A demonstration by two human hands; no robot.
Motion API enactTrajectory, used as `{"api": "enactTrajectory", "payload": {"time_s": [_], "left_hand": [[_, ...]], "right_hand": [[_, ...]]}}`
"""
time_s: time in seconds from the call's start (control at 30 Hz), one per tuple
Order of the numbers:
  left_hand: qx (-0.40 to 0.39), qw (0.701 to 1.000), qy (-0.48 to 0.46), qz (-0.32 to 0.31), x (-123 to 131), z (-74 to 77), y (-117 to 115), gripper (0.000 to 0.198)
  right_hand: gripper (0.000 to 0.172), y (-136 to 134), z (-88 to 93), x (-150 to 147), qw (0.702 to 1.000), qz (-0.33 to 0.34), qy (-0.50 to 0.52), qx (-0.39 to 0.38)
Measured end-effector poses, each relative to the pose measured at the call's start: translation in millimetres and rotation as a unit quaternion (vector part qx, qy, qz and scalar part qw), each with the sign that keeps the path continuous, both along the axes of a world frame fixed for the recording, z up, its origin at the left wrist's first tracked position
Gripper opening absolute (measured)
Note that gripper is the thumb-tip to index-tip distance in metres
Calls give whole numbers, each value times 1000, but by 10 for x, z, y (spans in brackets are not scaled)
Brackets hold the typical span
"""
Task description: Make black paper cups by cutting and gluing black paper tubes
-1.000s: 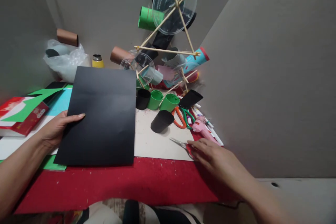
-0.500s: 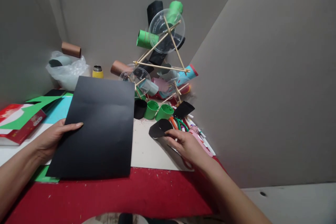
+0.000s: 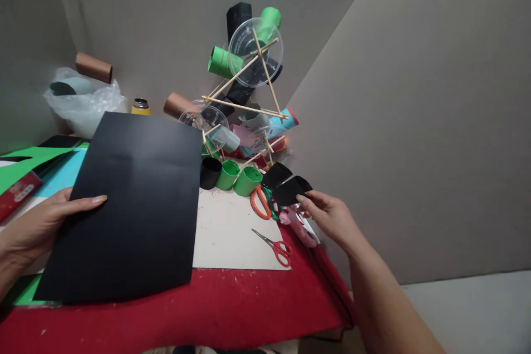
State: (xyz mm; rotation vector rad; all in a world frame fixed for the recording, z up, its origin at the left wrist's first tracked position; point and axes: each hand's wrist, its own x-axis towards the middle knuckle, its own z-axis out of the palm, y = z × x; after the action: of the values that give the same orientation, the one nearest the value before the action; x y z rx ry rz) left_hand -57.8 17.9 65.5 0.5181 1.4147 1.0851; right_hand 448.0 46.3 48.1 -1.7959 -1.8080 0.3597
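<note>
My left hand (image 3: 47, 224) grips a large black sheet of paper (image 3: 133, 204) by its left edge, thumb on top and fingers hidden beneath. The sheet is tilted over the left part of the table. At the right, my right hand (image 3: 334, 215) pinches a curled black paper piece (image 3: 287, 193) between thumb and fingers. Just behind that piece lies another curled black paper piece (image 3: 274, 175). Small scissors with red handles (image 3: 277, 245) rest on a white sheet (image 3: 232, 240), in front of orange-handled scissors (image 3: 259, 211).
Green paper rings (image 3: 248, 181) and a black ring (image 3: 211, 172) stand behind the white sheet. Farther back rises a structure of wooden sticks (image 3: 244, 106), tubes and a clear plastic lid (image 3: 236, 44). A plastic bag (image 3: 83, 108) and yellow bottle (image 3: 141, 109) are at the back left.
My right hand has moved the curled black piece right and back, off the white sheet to beside the other black piece. The red-handled scissors now show. The black sheet shifts left in view.
</note>
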Motion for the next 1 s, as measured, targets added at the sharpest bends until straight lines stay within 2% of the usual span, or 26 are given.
{"api": "enactTrajectory", "payload": {"time_s": [0.1, 0.2, 0.3, 0.47, 0.57, 0.83, 1.0], "left_hand": [[13, 1000, 3, -10, -2, -3, -4, 51], [15, 999, -13, -31, -4, -40, -13, 49], [19, 998, -41, -54, -6, -75, -29, 45], [30, 995, -66, -72, -24, -108, -36, 41], [21, 995, -61, -78, -41, -140, -26, 47], [0, 996, -54, -77, -39, -181, -10, 59], [-1, 997, -46, -56, -17, -147, -1, 55]], "right_hand": [[28, 151, -100, 112, 999, -35, -35, -4], [26, 255, -139, 145, 997, -53, -61, -6], [31, 273, -127, 113, 995, -69, -77, 0], [54, 170, -101, -1, 994, -74, -83, 14], [59, 111, -114, -57, 994, -77, -79, 22], [56, 78, -121, -117, 992, -82, -82, 40], [60, 49, -70, -220, 992, -80, -95, 30]]}}
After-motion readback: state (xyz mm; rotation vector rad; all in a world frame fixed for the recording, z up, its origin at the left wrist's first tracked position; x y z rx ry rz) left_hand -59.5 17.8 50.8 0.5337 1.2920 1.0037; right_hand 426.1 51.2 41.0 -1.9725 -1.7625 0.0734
